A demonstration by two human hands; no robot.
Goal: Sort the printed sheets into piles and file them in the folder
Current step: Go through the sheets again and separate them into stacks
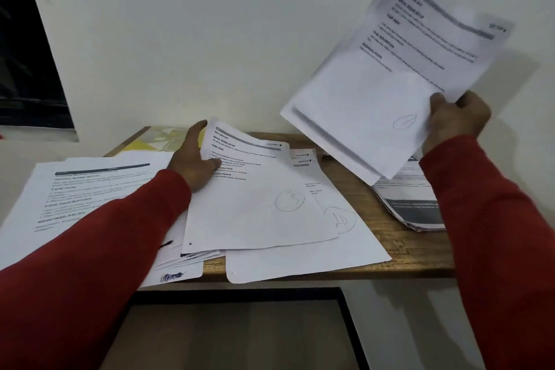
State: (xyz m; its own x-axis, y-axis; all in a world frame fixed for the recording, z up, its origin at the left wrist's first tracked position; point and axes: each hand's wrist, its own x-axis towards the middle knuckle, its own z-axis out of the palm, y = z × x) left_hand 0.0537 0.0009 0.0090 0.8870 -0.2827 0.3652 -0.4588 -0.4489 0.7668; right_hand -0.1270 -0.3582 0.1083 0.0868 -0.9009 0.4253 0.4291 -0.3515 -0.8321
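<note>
Nearest us, two red sleeves reach over a wooden table [399, 252] strewn with printed sheets. Our left hand [192, 156] pinches the left edge of a top sheet [255, 204] marked with a pen circle, thumb on its face and fingers curled beneath, so that edge lifts off the middle pile [300, 252]. A second pile [75, 189] lies to the left, partly under our forearm, and a third pile [411, 204] sits at the table's right end. Our right hand [453, 120] grips a held stack [387, 93] by its lower corner, raised well above the table and blurred, its pages fanning loosely. Further back, a yellow patterned sheet [156, 138] lies against the wall; we cannot tell whether it is the folder. To do this step well, we judge it best to read each heading before placing a sheet, lay it flat and square on its matching pile, and keep the raised stack firmly pinched so no page slips.
</note>
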